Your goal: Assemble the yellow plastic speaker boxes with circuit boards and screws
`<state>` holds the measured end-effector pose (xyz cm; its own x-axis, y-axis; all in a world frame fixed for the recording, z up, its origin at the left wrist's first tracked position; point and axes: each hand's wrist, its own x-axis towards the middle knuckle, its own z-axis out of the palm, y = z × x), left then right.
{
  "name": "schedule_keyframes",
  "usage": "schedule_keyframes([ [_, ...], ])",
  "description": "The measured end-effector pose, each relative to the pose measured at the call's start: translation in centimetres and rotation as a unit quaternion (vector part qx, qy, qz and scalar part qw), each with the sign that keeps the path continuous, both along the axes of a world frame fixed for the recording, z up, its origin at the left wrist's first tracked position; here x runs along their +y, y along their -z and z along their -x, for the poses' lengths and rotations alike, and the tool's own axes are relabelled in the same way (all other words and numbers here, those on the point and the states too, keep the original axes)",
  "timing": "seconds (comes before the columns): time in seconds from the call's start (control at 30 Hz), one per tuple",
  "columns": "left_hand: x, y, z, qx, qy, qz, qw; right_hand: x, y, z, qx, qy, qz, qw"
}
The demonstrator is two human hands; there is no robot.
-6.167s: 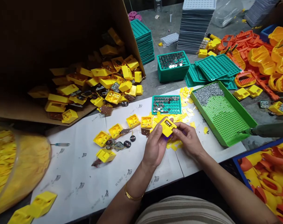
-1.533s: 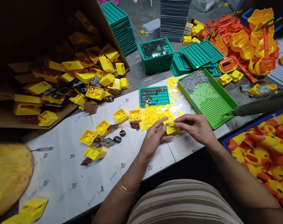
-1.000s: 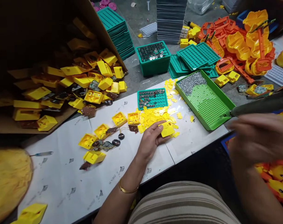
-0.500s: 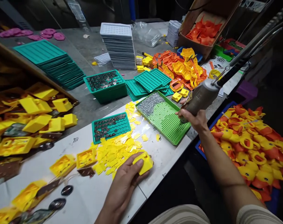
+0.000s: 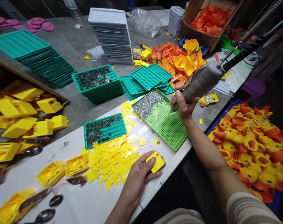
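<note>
My left hand (image 5: 141, 174) grips a small yellow plastic box (image 5: 156, 163), thumb on its upper face, above the front edge of the white work surface. My right hand (image 5: 184, 105) is wrapped round a grey electric screwdriver (image 5: 200, 82), whose tip points down over a green perforated tray (image 5: 176, 137). Small silvery screws (image 5: 149, 104) are heaped in the tray's far left part. Beside my left hand lies a pile of flat yellow plastic pieces (image 5: 110, 160). A teal tray (image 5: 105, 129) behind the pile carries dark round parts in rows.
Open yellow boxes (image 5: 50, 174) with wired parts lie at front left. A blue crate (image 5: 213, 123) of yellow and orange duck pieces stands at right. Teal trays (image 5: 38, 59) and white trays (image 5: 113, 40) are stacked behind. The screwdriver's cable (image 5: 251, 46) runs to the upper right.
My right hand has shifted the screwdriver left and farther back over the green tray. My left hand, with the yellow box, has moved right and turned the box slightly. The view has shifted a little.
</note>
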<state>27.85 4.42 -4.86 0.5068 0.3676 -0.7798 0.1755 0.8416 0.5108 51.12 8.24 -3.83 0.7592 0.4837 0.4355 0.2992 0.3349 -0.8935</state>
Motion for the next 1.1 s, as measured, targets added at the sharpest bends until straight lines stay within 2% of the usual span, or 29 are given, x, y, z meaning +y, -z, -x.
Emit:
schedule_keyframes([
  [0.17, 0.1, 0.1, 0.0, 0.000, 0.004, 0.008, 1.000, -0.1, 0.3, -0.1, -0.012, 0.008, 0.038, 0.999],
  [0.33, 0.2, 0.5, 0.1, 0.001, 0.004, 0.014, 1.000, 0.0, 0.1, 0.0, -0.007, 0.012, 0.043, 0.999],
  [0.53, 0.1, 0.8, 0.1, 0.003, -0.001, 0.003, 1.000, -0.2, 0.3, 0.0, -0.021, -0.049, 0.018, 0.998],
  [0.63, 0.0, 0.8, -0.1, -0.002, -0.009, 0.004, 1.000, -0.8, -0.4, 0.3, -0.066, -0.043, 0.067, 0.995],
  [0.73, -0.2, 0.7, -0.5, -0.008, -0.023, 0.002, 1.000, -2.4, -2.2, 1.7, -0.084, -0.037, 0.100, 0.991],
  [0.8, -0.2, 0.8, -0.6, -0.016, -0.029, -0.004, 0.999, -4.2, -3.6, 3.2, -0.058, -0.091, 0.067, 0.992],
  [0.87, -0.3, 1.0, -0.6, -0.025, -0.030, -0.008, 0.999, -6.1, -4.8, 4.8, -0.047, -0.183, 0.033, 0.981],
  [0.93, -0.4, 1.1, -0.6, -0.038, -0.028, -0.012, 0.999, -7.8, -5.5, 6.3, -0.039, -0.253, 0.047, 0.965],
  [1.0, -0.4, 1.2, -0.5, -0.050, -0.025, -0.017, 0.998, -9.0, -5.6, 7.6, -0.021, -0.284, 0.076, 0.955],
  [1.1, -0.6, 1.2, -0.4, -0.054, -0.023, -0.025, 0.998, -9.5, -4.8, 8.7, -0.026, -0.292, 0.117, 0.949],
])
